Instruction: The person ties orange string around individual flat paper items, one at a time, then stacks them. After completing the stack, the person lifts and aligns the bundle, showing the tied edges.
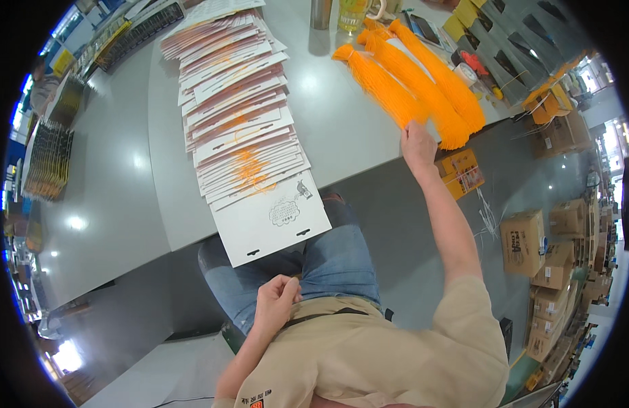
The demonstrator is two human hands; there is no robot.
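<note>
Head view, only feed I've got. My right hand [419, 145] is at the near, loose end of the left orange bundle [382, 85], far right on the tabletop [355, 129]. Its fingers are bunched at the strand ends — whether they pinch one strand, several or none, I can't tell. My left hand [276, 300] sits over the lap, fingers curled in, thumb pressed to them; can't tell if anything small is inside.

Step in hand looks like drawing strands off that bundle. To do it well, I'd separate one tip first, pinch only that, then pull smoothly toward the near side, away from the neighbours, so nothing tangles.

Around: the middle orange bundle [413, 81] and right orange bundle [445, 78] lie close alongside, so their strands could snag. Left of them, a fanned row of white cards [273, 228] runs far to near, with loose orange cords [252, 166] on top; the nearest card juts past the tabletop edge over the lap — easy to knock. Far side: dark bottle [321, 13], glass mug [352, 17], phone [424, 28]. Tape roll [465, 73] right of the bundles. Yellow box [460, 171] below the edge, near the right forearm; brown cartons [523, 243] farther right.
</note>
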